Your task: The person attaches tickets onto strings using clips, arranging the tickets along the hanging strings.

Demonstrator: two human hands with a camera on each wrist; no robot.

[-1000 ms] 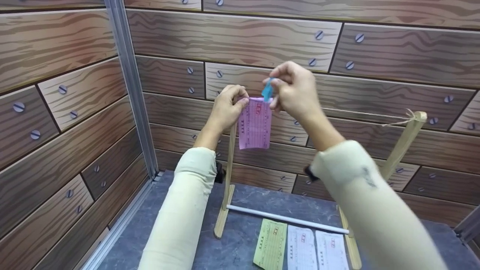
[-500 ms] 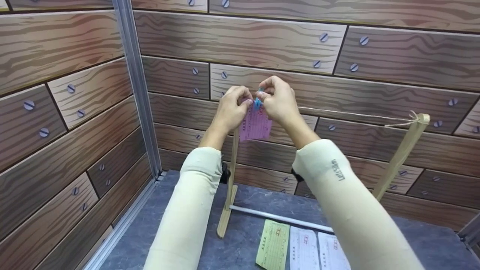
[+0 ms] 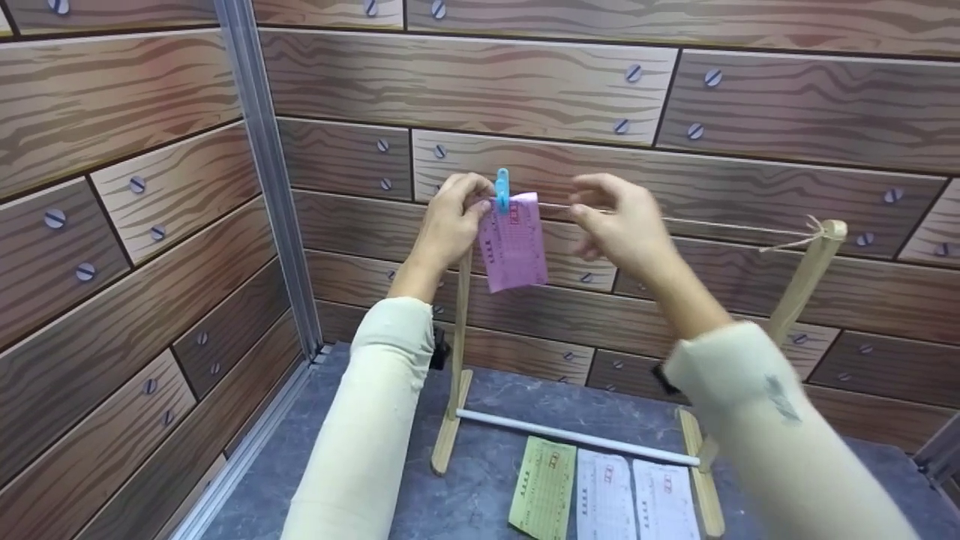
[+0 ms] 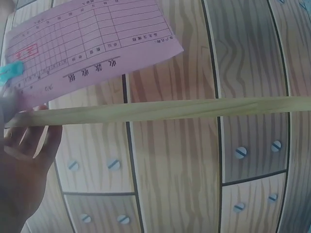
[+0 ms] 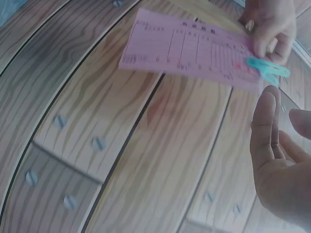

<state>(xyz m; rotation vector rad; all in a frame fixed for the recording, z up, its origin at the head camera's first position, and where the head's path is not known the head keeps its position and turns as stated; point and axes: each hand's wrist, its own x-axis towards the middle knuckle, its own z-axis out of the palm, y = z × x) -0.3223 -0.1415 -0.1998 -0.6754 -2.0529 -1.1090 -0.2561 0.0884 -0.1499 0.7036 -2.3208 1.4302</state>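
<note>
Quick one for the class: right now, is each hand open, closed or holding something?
Left hand: closed, pinching the pink receipt by its top corner, beside the blue clothespin.
Right hand: open, holding nothing.

The head view looks forward and down over both forearms (image 3: 375, 405) at the stand (image 3: 577, 436). Each wrist view faces the plank-patterned wall (image 4: 172, 165), close beside its own hand, the left's turned sideways; both share the pink slip (image 5: 189, 51).
</note>
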